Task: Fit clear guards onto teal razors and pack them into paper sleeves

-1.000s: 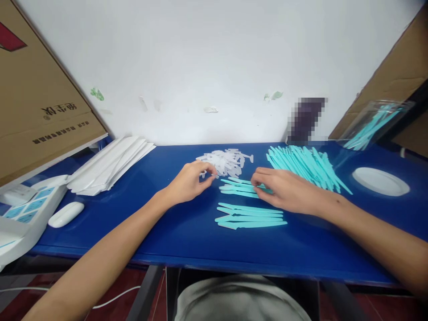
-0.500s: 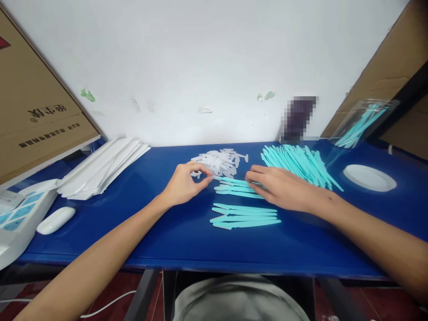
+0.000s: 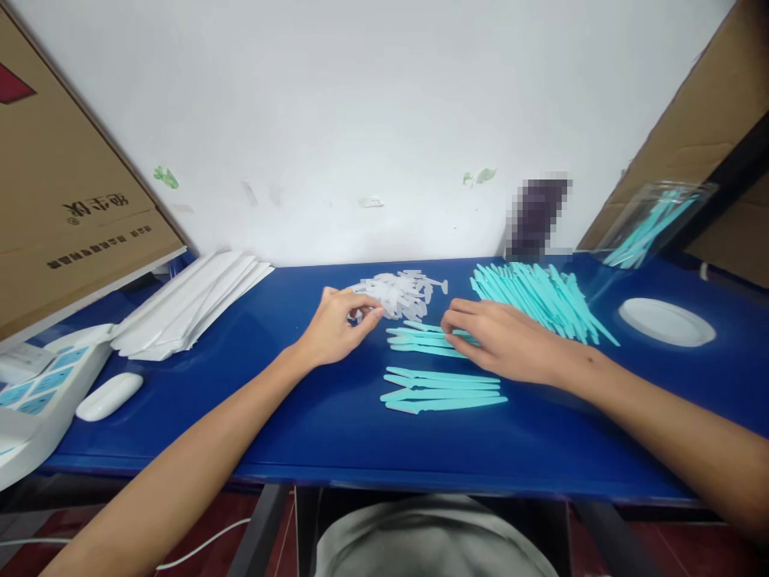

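Observation:
My left hand [image 3: 345,324] is closed in a pinch, thumb against forefinger, at the front of a pile of small translucent white caps [image 3: 396,295]. Whatever sits between those fingertips is too small to make out. My right hand [image 3: 489,335] has its fingers closed on the handle of a teal eyebrow razor [image 3: 424,326]. Beneath that hand lies a group of similar razors [image 3: 414,344], partly covered by the fingers. Closer to me, several more teal razors [image 3: 444,394] lie side by side, their wider ends to the left.
A big heap of teal razors [image 3: 534,296] lies behind my right hand. Farther right are a white oval lid [image 3: 666,322] and a clear jar [image 3: 658,224] holding razors. At left are white paper sleeves [image 3: 192,304], a white mouse-like case [image 3: 110,397] and a cardboard box [image 3: 90,176].
My left fingertips have come away from the razor's tip, where a whitish piece showed between them. The right hand stays almost in place, and the razor's end sits slightly farther right.

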A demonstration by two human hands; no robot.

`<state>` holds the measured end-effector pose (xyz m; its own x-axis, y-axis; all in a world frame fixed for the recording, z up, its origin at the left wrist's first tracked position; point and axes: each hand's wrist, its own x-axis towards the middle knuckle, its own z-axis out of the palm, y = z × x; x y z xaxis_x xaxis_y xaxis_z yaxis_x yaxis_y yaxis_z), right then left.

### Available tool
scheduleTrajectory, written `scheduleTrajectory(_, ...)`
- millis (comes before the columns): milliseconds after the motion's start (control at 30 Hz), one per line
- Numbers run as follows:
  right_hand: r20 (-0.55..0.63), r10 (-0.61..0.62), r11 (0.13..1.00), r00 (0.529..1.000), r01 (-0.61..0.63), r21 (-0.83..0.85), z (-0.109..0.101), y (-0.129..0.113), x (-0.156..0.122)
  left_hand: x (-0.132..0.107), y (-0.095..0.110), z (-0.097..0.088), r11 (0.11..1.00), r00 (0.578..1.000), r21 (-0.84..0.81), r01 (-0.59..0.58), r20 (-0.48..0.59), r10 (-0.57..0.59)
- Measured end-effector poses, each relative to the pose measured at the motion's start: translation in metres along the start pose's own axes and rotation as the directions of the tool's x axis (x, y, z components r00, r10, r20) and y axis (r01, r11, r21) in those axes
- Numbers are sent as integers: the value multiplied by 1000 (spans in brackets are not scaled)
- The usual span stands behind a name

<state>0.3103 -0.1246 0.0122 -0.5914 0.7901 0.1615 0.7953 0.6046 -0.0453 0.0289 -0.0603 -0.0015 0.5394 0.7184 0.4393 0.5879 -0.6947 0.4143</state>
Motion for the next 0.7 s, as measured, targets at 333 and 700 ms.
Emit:
scheduleTrajectory(333, -41, -127, 991, 991, 129, 48, 1, -3, -4, 2, -34, -45, 939, 952, 327, 104, 241, -190)
scheduleTrajectory(700, 167, -133, 968, 977, 91, 234, -5, -14, -4, 1, -38, -53, 978, 888, 189, -85, 460, -12)
